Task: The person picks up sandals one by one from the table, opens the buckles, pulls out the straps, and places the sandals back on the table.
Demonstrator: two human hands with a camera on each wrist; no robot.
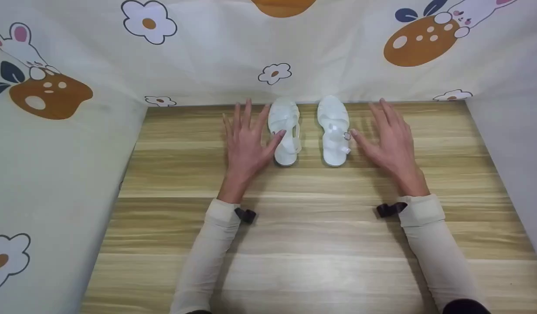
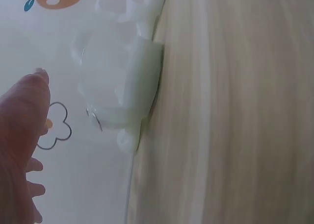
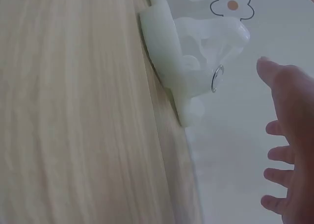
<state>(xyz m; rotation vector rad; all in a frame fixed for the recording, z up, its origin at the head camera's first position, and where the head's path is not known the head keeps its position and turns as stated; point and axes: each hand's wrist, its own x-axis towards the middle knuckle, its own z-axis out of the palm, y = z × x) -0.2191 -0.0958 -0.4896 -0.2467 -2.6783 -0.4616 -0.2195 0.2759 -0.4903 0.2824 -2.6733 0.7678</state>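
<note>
Two whitish translucent sandals stand side by side on the wooden surface, toes toward the back wall. My left hand (image 1: 246,146) is spread beside the left sandal (image 1: 286,155), its thumb overlapping that sandal's strap in the head view. To the right of the right sandal (image 1: 334,155), my right hand (image 1: 392,141) has its fingers spread, thumb tip near the ankle strap with its small metal buckle (image 3: 217,79). Both wrist views show a gap between thumb and sandal: the left thumb (image 2: 29,101) and the right thumb (image 3: 282,79) hold nothing.
A pale cloth with flowers, oranges and rabbits covers the back wall (image 1: 207,65) and left wall (image 1: 55,174). A plain pale wall (image 1: 504,131) stands at the right. Wood-grain boards (image 1: 312,244) stretch between the forearms. Black straps with small devices circle both wrists.
</note>
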